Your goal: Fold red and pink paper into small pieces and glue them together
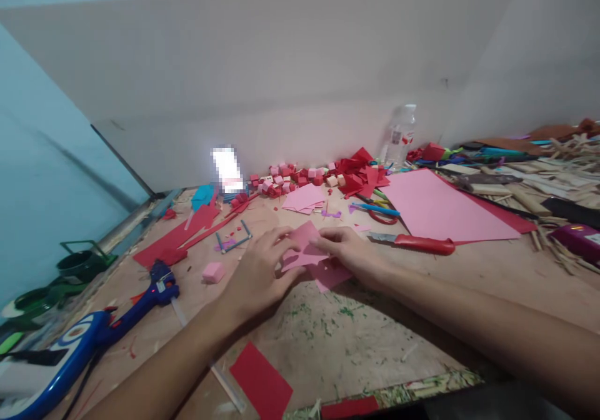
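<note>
Scuffed bench (389,326), pale and flecked with green bits, has a red strip (349,407) at its near edge. Just in from that edge, left of its middle, lies a red paper rectangle (261,379). Farther in, near the bench's middle, a bent pink paper (307,239) is between the two hands. The left hand (262,267) is half curled, its thumb and fingers gripping the paper's left side; the right hand (351,251) pinches the right side. A second pink piece (330,277) shows just below, partly under the right hand. Toward the left edge are a blue glue gun (163,285) and a pink cube (214,272). Beyond the right hand, a red-handled knife (422,243) lies near a large pink sheet (445,210). Along the far edge, small cubes (281,181) and a clear bottle (400,139) stand before a white board (300,64).
</note>
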A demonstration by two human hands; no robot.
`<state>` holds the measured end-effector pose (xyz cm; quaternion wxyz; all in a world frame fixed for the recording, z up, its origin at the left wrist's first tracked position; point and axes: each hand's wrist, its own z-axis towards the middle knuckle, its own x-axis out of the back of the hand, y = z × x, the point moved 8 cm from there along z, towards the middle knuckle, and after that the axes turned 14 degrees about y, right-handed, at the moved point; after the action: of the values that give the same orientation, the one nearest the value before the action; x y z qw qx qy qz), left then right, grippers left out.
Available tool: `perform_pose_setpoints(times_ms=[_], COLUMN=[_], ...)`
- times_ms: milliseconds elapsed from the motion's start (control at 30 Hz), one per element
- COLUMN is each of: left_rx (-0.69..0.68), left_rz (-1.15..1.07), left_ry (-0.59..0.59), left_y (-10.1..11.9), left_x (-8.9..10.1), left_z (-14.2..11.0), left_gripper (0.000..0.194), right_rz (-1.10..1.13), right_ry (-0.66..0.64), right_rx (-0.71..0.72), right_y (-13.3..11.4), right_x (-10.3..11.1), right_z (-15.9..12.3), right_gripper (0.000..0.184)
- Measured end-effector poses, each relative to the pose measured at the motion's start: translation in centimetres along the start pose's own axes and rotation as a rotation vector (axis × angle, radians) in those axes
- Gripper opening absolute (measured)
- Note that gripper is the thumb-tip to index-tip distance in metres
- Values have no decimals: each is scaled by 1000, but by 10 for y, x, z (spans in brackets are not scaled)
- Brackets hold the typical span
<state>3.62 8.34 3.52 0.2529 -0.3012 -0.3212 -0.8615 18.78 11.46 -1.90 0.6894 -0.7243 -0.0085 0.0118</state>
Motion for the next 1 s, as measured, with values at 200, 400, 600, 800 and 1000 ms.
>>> perform_pose_setpoints(times_ms=[200,400,600,800,1000], left_rx=[556,672,584,569,556], left_rz=[-556,-788,-659,-618,-596], left_ry=[162,160,136,171,179], left_y=[-8,1,0,0,0], left_x=[-5,-13,-9,-5,-3], left_z=[-8,-14,-9,-9,-8], left_gripper=[25,59,19,12,16], right_rz=[230,103,89,69,43], right_ry=[-104,-92,-101,-97,-99], right_rx=[-39,32,30,47,61], right_y=[-11,-22,-23,-24,-22], right_x=[-11,-13,-16,-16,-16], right_z=[-8,-18,-21,-22,-22], right_gripper=[61,43,36,36,33])
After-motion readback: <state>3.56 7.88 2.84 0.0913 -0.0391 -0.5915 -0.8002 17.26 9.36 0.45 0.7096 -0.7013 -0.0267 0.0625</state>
